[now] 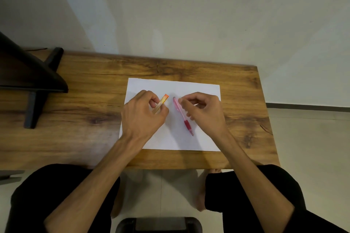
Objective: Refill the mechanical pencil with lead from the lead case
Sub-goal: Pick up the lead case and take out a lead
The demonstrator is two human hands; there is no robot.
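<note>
A pink see-through mechanical pencil (182, 114) with a red grip lies on the white sheet of paper (200, 138), its tip pointing toward me and to the right. My right hand (203, 111) has its fingers curled, and thumb and forefinger pinch the pencil's far end. To its left, my left hand (143, 117) grips the slim yellow lead case (161, 103). The case's orange end sticks out away from me, a short way left of the pencil's far end. Whether the case is open is hidden, and no loose lead shows.
The paper lies on a wooden table (85, 119) whose right edge is near my right forearm. A black stand with crossed feet (34, 85) occupies the table's left end. My knees and a dark stool (159, 225) are below the near edge.
</note>
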